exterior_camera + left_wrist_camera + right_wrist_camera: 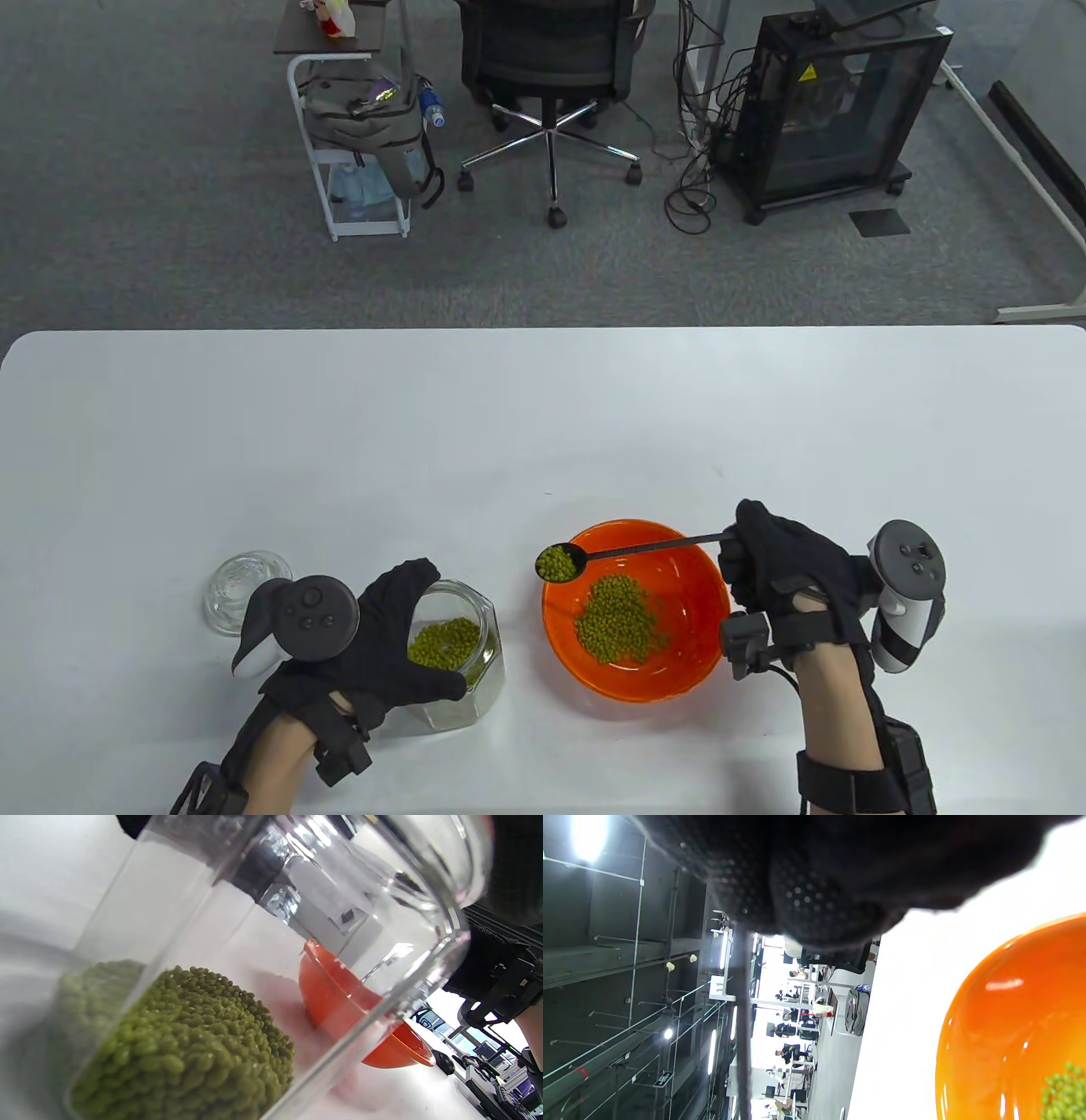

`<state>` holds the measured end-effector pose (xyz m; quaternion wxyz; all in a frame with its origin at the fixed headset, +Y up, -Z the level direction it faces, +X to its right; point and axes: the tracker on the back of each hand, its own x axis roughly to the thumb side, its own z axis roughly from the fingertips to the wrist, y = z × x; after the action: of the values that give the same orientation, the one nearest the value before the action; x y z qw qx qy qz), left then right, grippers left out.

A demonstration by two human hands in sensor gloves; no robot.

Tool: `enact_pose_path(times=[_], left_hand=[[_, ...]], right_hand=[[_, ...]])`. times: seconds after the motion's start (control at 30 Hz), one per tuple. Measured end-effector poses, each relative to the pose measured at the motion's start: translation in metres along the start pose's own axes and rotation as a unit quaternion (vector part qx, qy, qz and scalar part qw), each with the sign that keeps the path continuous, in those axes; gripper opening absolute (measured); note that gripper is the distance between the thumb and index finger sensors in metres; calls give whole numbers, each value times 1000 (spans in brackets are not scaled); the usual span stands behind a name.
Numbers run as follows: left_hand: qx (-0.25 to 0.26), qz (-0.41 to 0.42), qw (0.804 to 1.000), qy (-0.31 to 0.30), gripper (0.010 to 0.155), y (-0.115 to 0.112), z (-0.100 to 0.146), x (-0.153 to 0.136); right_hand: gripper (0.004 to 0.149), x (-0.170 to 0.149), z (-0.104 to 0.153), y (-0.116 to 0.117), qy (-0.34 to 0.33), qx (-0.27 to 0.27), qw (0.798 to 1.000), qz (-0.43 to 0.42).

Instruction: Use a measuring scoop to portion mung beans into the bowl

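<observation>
right hand (785, 564) pinches the end of the measuring scoop (632, 550) handle, fingers curled round it. the scoop's head sits over the left rim of the orange bowl (691, 679) – full of mung beans (556, 563), roughly level. bowl already has a pile of beans in its bottom. left hand (394, 637) wraps the open glass jar (475, 679) from the left, thumb across the near side, fingers curved over the far rim; jar stands on the white table (509, 424), left of the bowl, a layer of beans in its bottom. glass lid (233, 586) lies just left of that hand. right wrist view – glove blurred, grip unreadable there.
</observation>
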<state>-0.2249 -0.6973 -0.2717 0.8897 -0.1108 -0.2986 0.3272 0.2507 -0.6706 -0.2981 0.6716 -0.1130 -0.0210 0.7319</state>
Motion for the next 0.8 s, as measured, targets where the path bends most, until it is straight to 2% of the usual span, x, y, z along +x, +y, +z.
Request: enact_pose_path(times=[0.4, 0.8], left_hand=[[-1, 0, 1000, 0, 125, 0, 0, 0], [-1, -1, 1000, 1, 125, 0, 0, 0]], right_hand=[[44, -15, 2, -26, 2, -34, 999, 10], [44, -12, 10, -44, -15, -91, 992, 85]])
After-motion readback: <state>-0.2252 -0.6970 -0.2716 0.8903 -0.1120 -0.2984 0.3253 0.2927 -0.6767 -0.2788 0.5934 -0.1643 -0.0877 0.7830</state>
